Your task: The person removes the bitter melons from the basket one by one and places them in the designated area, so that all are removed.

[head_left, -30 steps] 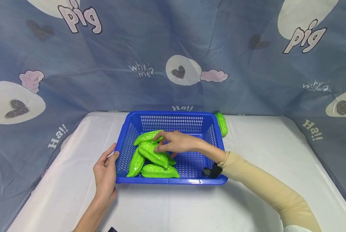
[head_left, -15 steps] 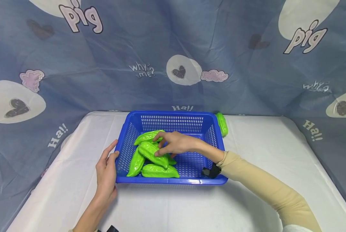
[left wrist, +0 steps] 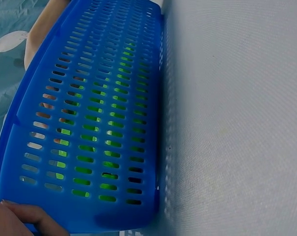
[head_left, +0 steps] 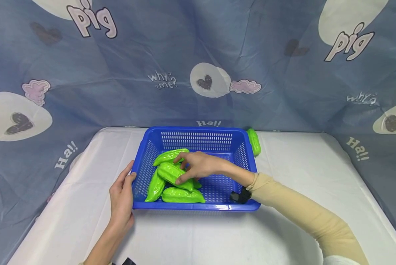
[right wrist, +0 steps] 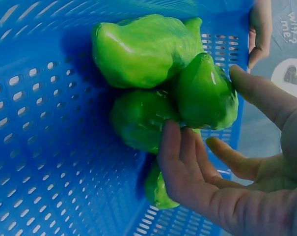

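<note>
A blue slotted basket (head_left: 198, 207) holds several glossy, bumpy green peppers, heaped toward its left side. My left hand (head_left: 121, 197) grips the basket's left rim, thumb at the edge; in the left wrist view its fingers (left wrist: 33, 216) show at the basket's corner. My right hand (head_left: 202, 164) reaches in over the heap and holds the topmost green pepper (head_left: 169, 173) between thumb and fingers. The right wrist view has that pepper (right wrist: 204, 96) between the thumb and the curled fingers, against the other peppers. One pepper (head_left: 183, 195) lies along the front wall.
Outside the basket's back right corner lies another green pepper (head_left: 254, 142). A white cloth (head_left: 304, 162) covers the table. Behind it hangs a blue printed curtain (head_left: 277, 73). The right forearm crosses the basket's right rim.
My right hand has shifted slightly, its thumb moving down along the top pepper, which has turned a little. My left hand stays at the rim, and the basket has not moved.
</note>
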### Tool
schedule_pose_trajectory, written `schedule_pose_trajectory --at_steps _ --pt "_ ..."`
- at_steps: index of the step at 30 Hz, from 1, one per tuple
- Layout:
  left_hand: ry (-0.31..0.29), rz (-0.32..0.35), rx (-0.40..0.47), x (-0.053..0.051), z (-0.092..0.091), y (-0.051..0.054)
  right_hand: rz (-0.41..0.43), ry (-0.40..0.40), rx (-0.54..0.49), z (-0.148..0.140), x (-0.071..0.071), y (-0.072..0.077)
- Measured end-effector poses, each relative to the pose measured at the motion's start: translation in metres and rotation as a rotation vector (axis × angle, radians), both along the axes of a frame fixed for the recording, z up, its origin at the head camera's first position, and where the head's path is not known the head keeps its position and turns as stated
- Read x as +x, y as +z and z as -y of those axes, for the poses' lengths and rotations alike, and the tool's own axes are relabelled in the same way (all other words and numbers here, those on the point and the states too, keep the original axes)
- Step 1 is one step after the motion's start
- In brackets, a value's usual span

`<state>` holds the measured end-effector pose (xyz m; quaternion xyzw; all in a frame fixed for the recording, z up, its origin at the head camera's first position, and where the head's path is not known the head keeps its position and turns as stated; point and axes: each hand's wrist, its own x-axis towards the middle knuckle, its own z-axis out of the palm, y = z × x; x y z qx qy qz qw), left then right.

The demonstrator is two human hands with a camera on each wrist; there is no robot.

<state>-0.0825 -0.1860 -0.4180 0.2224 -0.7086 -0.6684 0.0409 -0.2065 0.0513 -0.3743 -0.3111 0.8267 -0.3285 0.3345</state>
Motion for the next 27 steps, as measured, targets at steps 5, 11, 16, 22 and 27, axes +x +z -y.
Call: schedule_pose_trajectory --at_steps 5,11,16,22,27 --pt "-0.004 0.0 0.003 0.0003 0.0001 -0.0006 0.014 -0.01 0.0 0.0004 0.0013 0.0004" --pt "-0.004 0.0 0.007 0.0 0.0001 -0.0007 0.038 -0.015 -0.008 -0.0005 0.0021 0.0024" --pt "-0.004 0.001 0.008 -0.0001 0.0002 -0.0003 0.036 -0.011 0.01 -0.0009 0.002 0.0038" --pt "0.006 -0.01 0.019 0.0 -0.0008 -0.0002 0.051 -0.018 0.009 -0.0015 0.002 0.0043" --pt "0.017 -0.014 0.024 0.0002 -0.0012 -0.0001 0.077 -0.045 -0.004 -0.0015 0.001 0.0023"
